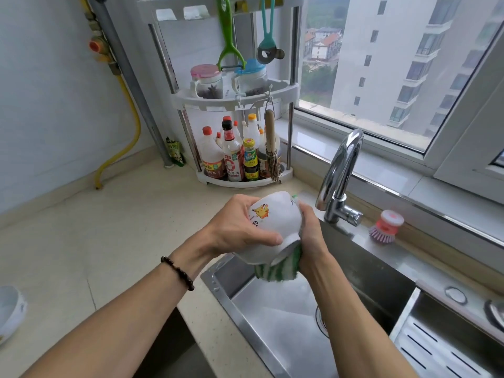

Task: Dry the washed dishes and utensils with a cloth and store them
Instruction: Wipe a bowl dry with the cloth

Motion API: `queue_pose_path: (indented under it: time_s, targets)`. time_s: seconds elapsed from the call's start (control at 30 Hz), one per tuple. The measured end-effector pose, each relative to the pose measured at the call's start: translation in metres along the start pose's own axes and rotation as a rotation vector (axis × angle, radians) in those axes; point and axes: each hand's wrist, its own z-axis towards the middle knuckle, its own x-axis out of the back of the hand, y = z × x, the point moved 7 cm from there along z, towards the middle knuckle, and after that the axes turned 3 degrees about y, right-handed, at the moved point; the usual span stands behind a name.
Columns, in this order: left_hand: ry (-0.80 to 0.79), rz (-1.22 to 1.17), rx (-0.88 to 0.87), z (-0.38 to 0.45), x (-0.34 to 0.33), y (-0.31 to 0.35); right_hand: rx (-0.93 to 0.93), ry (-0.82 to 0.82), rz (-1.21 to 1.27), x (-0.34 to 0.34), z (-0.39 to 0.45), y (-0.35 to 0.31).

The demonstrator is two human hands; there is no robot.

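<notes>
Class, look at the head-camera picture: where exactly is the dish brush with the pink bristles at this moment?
The dish brush stands on the sink's back ledge on the right of the view, just right of the tap and below the window sill.

Little is legible. Bottles (236, 156) on the lower shelf of the corner rack (286, 170), centre of the frame, carry printed labels with characters, all too blurred to read (red-and-white label on the tall clear bottle, yellow-and-green on the small dark one beside it).

Green packet (174, 151) against the wall, left of the rack: print on it, unreadable.

White bowl (272, 222) held at centre frame: a yellow cartoon figure and a small black-and-white ball motif on its side, no words made out.

No numbers or signs readable elsewhere.
</notes>
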Motion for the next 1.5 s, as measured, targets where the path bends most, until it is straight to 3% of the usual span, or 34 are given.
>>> queue_pose_path:
  time_s: [0.1, 0.2, 0.3, 0.4, 0.5, 0.57, 0.7, 0.8, 0.87, 1.0, 1.13, 1.2, 1.27, 1.37, 1.5]
  targets:
    - [-0.123, -0.101, 0.102, -0.006, -0.001, -0.010, 0.038, 0.087, -0.089, 0.011, 0.002, 0.004]
    - [-0.237, 0.056, 0.180, -0.004, -0.003, -0.006, 0.119, 0.064, -0.272, 0.007, -0.003, -0.002]
    - [-0.179, 0.286, 0.214, 0.002, -0.002, -0.007, 0.260, 0.114, -0.529, -0.005, -0.004, -0.017]
    - [-0.064, 0.324, 0.194, 0.005, 0.002, -0.015, 0.367, 0.182, -0.662, -0.017, -0.008, -0.021]
    - [0.087, 0.479, 0.130, 0.013, 0.011, -0.022, 0.425, 0.096, -0.726, -0.041, -0.019, 0.001]
    - [0.101, 0.566, 0.075, 0.013, 0.009, -0.020, 0.382, 0.080, -0.613, -0.042, -0.021, 0.008]
    - [0.093, 0.424, 0.061, 0.004, 0.007, -0.021, 0.042, 0.109, -0.240, -0.026, 0.002, 0.009]
    - [0.224, 0.389, 0.045, 0.009, 0.017, -0.023, 0.191, 0.164, -0.380, -0.039, 0.005, 0.007]
    - [0.208, 0.487, 0.026, 0.014, 0.017, -0.019, 0.266, 0.178, -0.427, -0.044, 0.000, 0.012]
    - [0.152, 0.510, -0.028, 0.007, 0.013, -0.018, 0.032, 0.138, -0.179, -0.034, 0.005, 0.015]
    - [0.202, 0.563, -0.041, 0.009, 0.015, -0.018, 0.264, 0.159, -0.470, -0.046, 0.002, 0.004]
    - [0.155, 0.620, -0.075, 0.010, 0.012, -0.012, 0.256, 0.140, -0.460, -0.046, 0.000, 0.005]
    - [0.062, 0.535, -0.093, 0.006, 0.009, -0.009, 0.126, 0.097, -0.273, -0.036, -0.002, 0.002]
    - [-0.023, 0.224, -0.066, -0.003, 0.009, -0.006, 0.005, 0.020, -0.087, -0.019, 0.006, -0.001]
    - [-0.113, 0.073, 0.001, -0.006, 0.010, -0.002, 0.022, 0.106, -0.021, -0.006, 0.010, 0.006]
